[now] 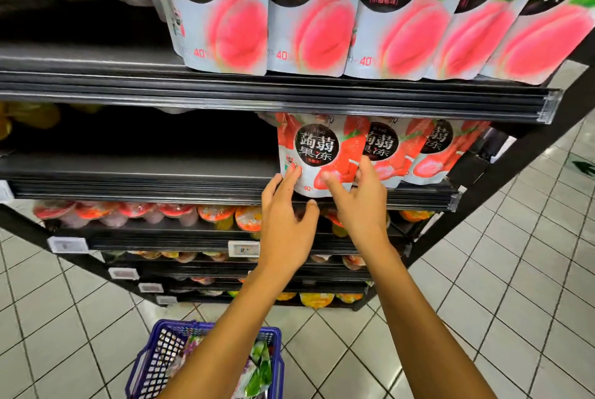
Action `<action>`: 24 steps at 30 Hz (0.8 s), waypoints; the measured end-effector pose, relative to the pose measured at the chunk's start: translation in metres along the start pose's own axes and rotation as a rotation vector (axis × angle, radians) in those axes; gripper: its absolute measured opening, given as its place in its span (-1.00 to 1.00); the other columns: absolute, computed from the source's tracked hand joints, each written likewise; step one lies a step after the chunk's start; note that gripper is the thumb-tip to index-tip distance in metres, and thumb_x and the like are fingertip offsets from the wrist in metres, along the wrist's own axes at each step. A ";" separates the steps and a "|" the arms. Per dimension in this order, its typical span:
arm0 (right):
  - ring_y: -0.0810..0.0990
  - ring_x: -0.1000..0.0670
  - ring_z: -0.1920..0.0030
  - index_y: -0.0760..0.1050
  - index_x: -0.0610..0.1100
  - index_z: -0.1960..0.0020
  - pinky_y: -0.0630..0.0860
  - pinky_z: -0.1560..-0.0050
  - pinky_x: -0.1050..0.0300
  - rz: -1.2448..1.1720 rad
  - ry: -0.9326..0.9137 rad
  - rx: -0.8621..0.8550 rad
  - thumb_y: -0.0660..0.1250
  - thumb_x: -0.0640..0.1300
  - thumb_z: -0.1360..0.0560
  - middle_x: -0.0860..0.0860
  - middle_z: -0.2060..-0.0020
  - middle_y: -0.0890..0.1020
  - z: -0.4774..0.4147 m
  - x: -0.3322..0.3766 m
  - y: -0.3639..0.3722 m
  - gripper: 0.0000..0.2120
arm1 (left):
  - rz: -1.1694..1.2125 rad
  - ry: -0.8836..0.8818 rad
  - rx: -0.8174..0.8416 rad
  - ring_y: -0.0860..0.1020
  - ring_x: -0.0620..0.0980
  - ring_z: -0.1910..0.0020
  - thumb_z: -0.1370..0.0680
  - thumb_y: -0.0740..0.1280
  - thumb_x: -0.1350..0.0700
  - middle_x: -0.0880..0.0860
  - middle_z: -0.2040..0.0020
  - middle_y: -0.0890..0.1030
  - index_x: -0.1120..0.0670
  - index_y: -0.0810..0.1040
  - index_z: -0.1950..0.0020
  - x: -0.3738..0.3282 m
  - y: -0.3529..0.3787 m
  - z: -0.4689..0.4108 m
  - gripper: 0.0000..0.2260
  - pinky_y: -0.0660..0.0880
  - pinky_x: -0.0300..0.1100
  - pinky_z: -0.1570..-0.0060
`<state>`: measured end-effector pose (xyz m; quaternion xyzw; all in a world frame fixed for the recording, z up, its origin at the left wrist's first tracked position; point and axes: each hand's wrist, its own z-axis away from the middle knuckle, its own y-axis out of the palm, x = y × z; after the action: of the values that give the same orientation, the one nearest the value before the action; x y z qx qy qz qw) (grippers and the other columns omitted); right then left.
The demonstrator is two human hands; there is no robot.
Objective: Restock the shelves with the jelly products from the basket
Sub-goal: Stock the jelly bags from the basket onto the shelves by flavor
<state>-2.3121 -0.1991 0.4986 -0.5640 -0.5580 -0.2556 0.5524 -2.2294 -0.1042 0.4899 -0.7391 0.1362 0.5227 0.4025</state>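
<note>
Right hand (360, 205) pinches the front strawberry jelly pouch (318, 153) at the middle shelf's (138, 171) front edge. Left hand (286, 224), fingers (291, 174) straight, touches the pouch's lower left corner.

Bright, even light on the floor tiles (483, 302) right of the right hand (360, 205). The shelf recess (128, 134) left of the left hand (286, 221) sits in deep shadow. Between the hands, the strawberry pouch (317, 153) reads sharp. Above them the peach pouches (309, 12) are blurred and the shelf lines bow.

Left hand (286, 224) touches the strawberry jelly pouch (317, 153) on the middle shelf (128, 173); right hand (362, 205) pinches it.
</note>
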 end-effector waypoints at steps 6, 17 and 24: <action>0.63 0.08 0.09 0.53 0.17 -0.16 0.56 -0.02 -0.10 0.399 0.117 -0.188 0.42 0.04 -0.48 0.17 0.12 0.67 0.013 -0.011 -0.011 -0.74 | 0.005 0.012 0.021 0.22 -0.22 -0.41 -0.57 0.31 0.16 -0.04 -0.50 0.26 -0.05 0.22 -0.54 0.004 0.005 0.001 -0.44 0.09 -0.76 -0.04; 0.67 0.01 0.23 0.57 0.15 -0.12 0.47 0.24 0.13 0.369 0.078 -0.263 0.44 -0.05 -0.48 0.17 0.17 0.71 -0.001 -0.015 0.007 -0.76 | 0.202 -0.021 0.082 0.23 -0.16 -0.47 -0.54 0.34 0.26 -0.18 -0.47 0.24 -0.02 0.13 -0.57 0.005 0.009 -0.016 -0.34 0.19 -0.23 -0.46; 0.67 0.05 0.24 0.58 0.12 -0.07 0.48 0.26 0.16 0.376 0.121 -0.286 0.46 0.00 -0.47 0.18 0.17 0.71 -0.005 -0.028 -0.003 -0.81 | 0.251 -0.022 0.145 0.29 -0.18 -0.42 -0.55 0.34 0.28 -0.15 -0.53 0.22 -0.09 0.12 -0.57 0.011 0.019 -0.017 -0.32 0.29 -0.53 -0.22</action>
<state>-2.3203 -0.2144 0.4761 -0.7140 -0.3676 -0.2579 0.5372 -2.2250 -0.1265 0.4740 -0.6794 0.2604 0.5658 0.3879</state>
